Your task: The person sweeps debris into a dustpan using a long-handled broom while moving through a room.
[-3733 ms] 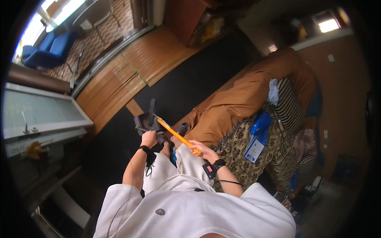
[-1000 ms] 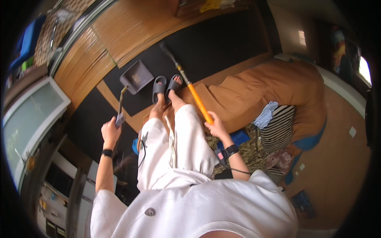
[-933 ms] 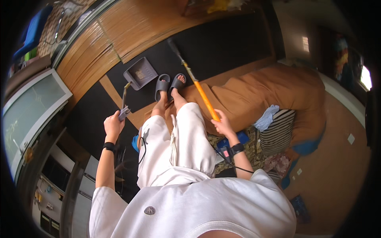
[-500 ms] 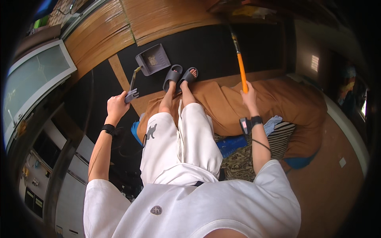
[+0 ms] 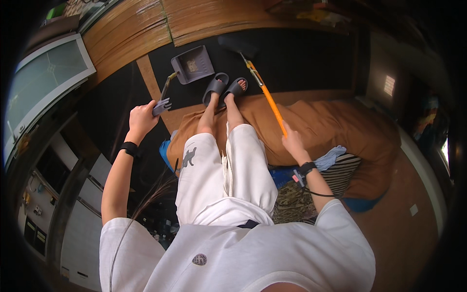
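Two hands, 2 tools, 1 per hand. L hand [image 5: 142, 120]: fingers closed round upper end of 1 dustpan handle [image 5: 165, 92], next to a grey pronged piece [image 5: 161, 106]. Handle runs fwd to 1 grey dustpan [image 5: 192, 64], located on dark floor [image 5: 311, 61], open side facing R. 1 pale patch [image 5: 191, 64] shows inside pan; material n/a – too small to tell.

R hand [image 5: 294, 142]: fingers wrapped round near end of 1 broom w/ orange handle [image 5: 272, 104]. Handle slants fwd & L; 1 dark broom head [image 5: 238, 46] at far end, R of pan and apart from it. Head blurred – floor contact cannot be confirmed.

Feet: 2, in 2 dark grey sandals [image 5: 215, 87], just R of pan, below broom head. Wristbands: 2, black, 1 per wrist; R band [image 5: 307, 167] has 1 small box [image 5: 297, 178] w/ cable beside it.

R side: 1 brown cover [image 5: 331, 121], 1 light-blue cloth [image 5: 331, 158], 1 striped pillow [image 5: 344, 174] adj. to cloth. Upper L: 1 white-framed glass panel [image 5: 53, 73]. Floor: 1 wood-colored strip [image 5: 146, 77] L of pan.
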A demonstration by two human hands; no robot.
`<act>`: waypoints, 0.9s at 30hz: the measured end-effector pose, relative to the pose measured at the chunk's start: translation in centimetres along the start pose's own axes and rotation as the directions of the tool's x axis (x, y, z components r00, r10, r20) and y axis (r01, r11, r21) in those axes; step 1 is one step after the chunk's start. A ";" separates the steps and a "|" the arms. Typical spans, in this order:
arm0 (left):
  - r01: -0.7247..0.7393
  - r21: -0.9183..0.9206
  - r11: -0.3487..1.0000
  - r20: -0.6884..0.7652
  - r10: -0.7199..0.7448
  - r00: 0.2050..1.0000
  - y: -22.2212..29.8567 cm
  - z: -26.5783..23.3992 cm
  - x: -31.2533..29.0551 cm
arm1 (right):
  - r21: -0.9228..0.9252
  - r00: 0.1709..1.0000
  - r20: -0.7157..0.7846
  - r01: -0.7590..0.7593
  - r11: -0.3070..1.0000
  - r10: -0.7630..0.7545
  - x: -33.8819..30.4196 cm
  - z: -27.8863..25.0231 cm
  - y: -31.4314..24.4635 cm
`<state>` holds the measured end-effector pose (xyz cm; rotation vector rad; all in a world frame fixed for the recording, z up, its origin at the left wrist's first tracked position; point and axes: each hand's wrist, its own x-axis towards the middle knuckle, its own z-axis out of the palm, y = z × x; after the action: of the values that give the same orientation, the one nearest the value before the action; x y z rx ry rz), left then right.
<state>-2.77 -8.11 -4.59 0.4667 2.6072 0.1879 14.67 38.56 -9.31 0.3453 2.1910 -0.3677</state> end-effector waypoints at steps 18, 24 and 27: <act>0.027 0.027 0.999 0.002 -0.027 1.000 1.0 0.8 0.2 | -0.130 0.975 -0.145 0.148 0.980 -0.166 9.2 -10.0 -1.2; 0.041 0.039 0.998 0.002 -0.042 0.999 1.2 1.1 -0.4 | -0.246 0.980 -0.040 0.181 0.952 -0.196 6.0 -8.4 3.2; 0.044 0.031 0.999 0.004 -0.044 0.999 1.4 1.4 -0.8 | -0.314 0.975 0.025 0.218 0.924 -0.221 4.5 -9.6 5.4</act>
<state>-1.02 -7.03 -5.21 0.4194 2.6163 0.1313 7.17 47.65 -8.08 -0.0760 2.2602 -0.1306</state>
